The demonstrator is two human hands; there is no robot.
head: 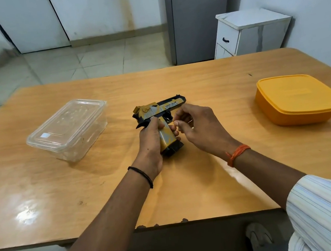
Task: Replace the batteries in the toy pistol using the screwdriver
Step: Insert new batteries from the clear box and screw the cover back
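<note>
Gripping yellow-and-black toy pistol [160,113], left hand [151,139]

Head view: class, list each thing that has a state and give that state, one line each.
Toy pistol: held by its grip, muzzle right.
Left hand: grips the pistol.
Right hand: fingers curled beside the pistol.
Clear container: lid on.
Yellow container: lid on.

Striped white sleeves [327,207], black wristband [144,175] left, orange thread [236,154] right.
</note>
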